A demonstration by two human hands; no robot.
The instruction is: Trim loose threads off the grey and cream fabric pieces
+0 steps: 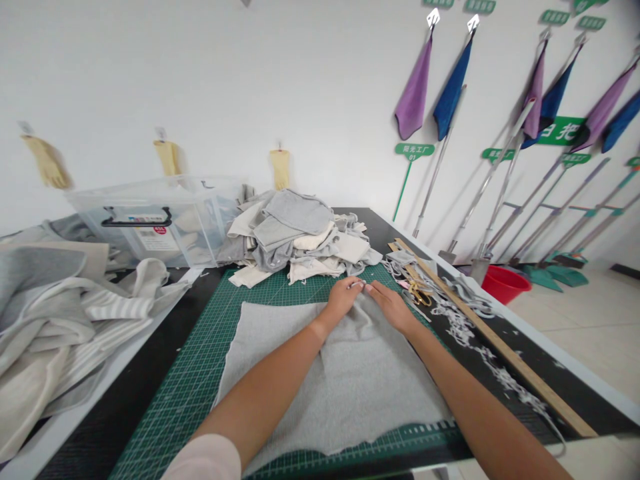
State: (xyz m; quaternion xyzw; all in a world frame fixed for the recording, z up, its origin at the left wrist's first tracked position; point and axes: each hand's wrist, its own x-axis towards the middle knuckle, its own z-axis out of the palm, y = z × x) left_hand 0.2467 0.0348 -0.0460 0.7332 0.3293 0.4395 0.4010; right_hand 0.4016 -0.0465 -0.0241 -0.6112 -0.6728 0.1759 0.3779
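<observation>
Counter [145, 360]: black-topped, carrying everything below.
Mat [200, 353]: green, gridded, flat on the counter.
Grey cloth [350, 387]: spread on the mat, rumpled towards one o'clock.
Cloth pile [305, 233]: heaped at twelve o'clock from the grey cloth.
Left hand [345, 297]: fingers closed, pinching the grey cloth's one-o'clock edge.
Right hand [389, 305]: just beside it, likewise pinching.
Scissors [419, 293]: gold-handled, at two o'clock.
</observation>
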